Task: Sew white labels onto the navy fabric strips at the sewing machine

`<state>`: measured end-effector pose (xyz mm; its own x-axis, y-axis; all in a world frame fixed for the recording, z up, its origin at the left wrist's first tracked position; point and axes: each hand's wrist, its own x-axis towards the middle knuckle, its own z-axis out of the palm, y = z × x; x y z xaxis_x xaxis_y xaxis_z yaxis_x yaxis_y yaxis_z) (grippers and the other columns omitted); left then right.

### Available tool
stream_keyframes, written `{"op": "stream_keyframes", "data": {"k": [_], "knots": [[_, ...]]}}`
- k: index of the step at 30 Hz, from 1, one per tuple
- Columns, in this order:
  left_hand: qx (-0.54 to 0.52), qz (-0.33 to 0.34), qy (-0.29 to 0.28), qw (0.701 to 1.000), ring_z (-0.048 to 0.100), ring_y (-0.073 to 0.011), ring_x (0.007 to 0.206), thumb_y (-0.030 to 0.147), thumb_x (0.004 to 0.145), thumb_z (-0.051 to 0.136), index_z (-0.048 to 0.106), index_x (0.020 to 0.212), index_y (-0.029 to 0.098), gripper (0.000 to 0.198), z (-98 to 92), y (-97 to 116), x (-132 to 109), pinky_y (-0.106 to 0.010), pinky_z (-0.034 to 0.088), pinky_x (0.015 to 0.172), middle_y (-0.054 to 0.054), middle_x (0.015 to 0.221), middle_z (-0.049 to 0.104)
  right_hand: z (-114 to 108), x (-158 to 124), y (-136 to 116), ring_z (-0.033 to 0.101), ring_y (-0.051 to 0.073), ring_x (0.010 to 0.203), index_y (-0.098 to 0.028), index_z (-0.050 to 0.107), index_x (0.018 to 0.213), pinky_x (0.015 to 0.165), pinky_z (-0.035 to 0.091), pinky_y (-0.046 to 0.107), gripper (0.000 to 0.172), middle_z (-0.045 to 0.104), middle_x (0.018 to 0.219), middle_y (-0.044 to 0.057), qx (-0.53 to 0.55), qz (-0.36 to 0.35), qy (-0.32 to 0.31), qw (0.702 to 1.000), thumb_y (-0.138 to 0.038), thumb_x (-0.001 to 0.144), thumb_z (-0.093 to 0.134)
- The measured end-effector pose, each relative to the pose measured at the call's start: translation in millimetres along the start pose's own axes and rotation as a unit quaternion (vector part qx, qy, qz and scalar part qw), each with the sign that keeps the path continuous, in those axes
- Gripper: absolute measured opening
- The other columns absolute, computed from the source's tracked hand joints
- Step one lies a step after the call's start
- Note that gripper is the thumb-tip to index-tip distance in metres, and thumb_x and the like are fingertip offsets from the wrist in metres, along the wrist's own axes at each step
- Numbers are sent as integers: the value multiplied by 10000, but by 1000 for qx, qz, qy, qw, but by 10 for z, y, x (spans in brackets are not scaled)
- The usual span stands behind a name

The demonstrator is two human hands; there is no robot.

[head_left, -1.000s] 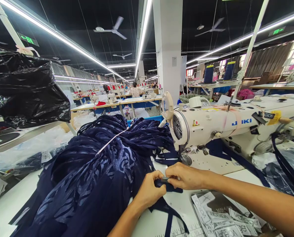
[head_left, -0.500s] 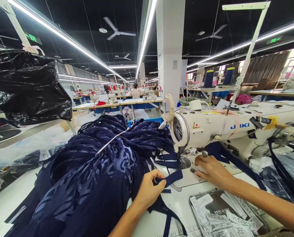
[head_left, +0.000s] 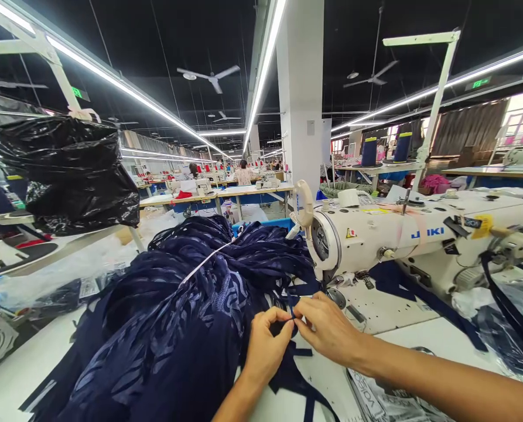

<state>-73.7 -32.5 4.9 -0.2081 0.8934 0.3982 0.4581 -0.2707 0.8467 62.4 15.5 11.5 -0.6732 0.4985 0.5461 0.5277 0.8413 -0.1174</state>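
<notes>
Your right hand (head_left: 334,331) has come back from the machine bed to meet your left hand (head_left: 265,341), leaving the small grey tool (head_left: 355,314) lying there. Both thumbs and forefingers pinch a navy strip (head_left: 292,303) between them, mostly hidden by your fingers, just in front of the sewing machine (head_left: 371,237). Keep both pinches close to the edge and the fabric flat, clear of the navy pile (head_left: 186,328) at left.
</notes>
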Motion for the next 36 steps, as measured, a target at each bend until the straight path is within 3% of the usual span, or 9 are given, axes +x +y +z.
{"op": "stream_keyframes", "data": {"k": [6, 15, 22, 26, 28, 30, 33, 36], "knots": [[101, 22, 50, 993, 516, -160, 585, 190, 608, 508, 561, 497, 193, 123, 21, -6, -19, -276, 381, 607, 17, 526, 592, 63, 56, -60, 471, 135, 542, -161, 494, 646, 620, 253, 306, 155, 533, 610, 11, -106, -72, 22, 992, -75, 745, 411], [65, -43, 99, 992, 503, -146, 559, 167, 580, 480, 521, 498, 189, 94, 79, -32, -30, -252, 377, 560, 21, 521, 552, 142, 34, -4, 444, 122, 540, -167, 461, 615, 512, 252, 248, 131, 497, 591, 2, -46, -31, 52, 997, -45, 646, 424], [-76, -51, 25, 995, 537, -148, 595, 259, 625, 532, 580, 591, 170, 106, 9, 10, 17, -253, 416, 595, 6, 592, 596, 0, 13, 62, 450, 136, 567, -179, 488, 705, 569, 322, 267, 102, 527, 649, 1, -1, -28, 65, 997, -150, 783, 429], [-68, -46, -5, 997, 531, -146, 592, 273, 647, 534, 587, 602, 170, 124, 15, 13, 9, -253, 413, 598, 6, 593, 596, -129, -64, 154, 491, 197, 845, -150, 505, 892, 722, 389, 325, 172, 555, 936, 90, 45, -62, 70, 995, -88, 776, 394], [-40, -39, -19, 998, 530, -151, 603, 276, 653, 532, 593, 608, 173, 127, 21, 3, -2, -259, 409, 606, 3, 604, 600, -169, -92, 197, 455, 221, 986, -145, 488, 1017, 838, 364, 377, 282, 528, 1063, 112, 55, -80, 47, 994, -68, 755, 418], [-4, -27, -32, 999, 532, -166, 640, 283, 658, 529, 606, 624, 178, 135, 22, -12, -11, -274, 406, 633, -7, 633, 613, -194, -98, 227, 453, 220, 1018, -155, 482, 1066, 909, 324, 409, 337, 541, 1063, 102, 68, -80, 3, 994, -81, 737, 473], [38, -11, -48, 998, 533, -190, 704, 290, 664, 526, 625, 643, 190, 142, 15, -40, -20, -301, 397, 680, -17, 674, 630, -213, -69, 247, 536, 175, 868, -184, 557, 918, 958, 276, 420, 208, 599, 852, 34, 96, -41, -79, 991, -107, 725, 536], [56, 1, -55, 997, 533, -202, 726, 285, 669, 524, 643, 659, 201, 146, 6, -64, -25, -319, 393, 701, -21, 687, 636, -224, -27, 247, 561, 134, 758, -191, 584, 762, 957, 278, 384, 111, 600, 723, -16, 117, 6, -122, 986, -98, 725, 536]]}}
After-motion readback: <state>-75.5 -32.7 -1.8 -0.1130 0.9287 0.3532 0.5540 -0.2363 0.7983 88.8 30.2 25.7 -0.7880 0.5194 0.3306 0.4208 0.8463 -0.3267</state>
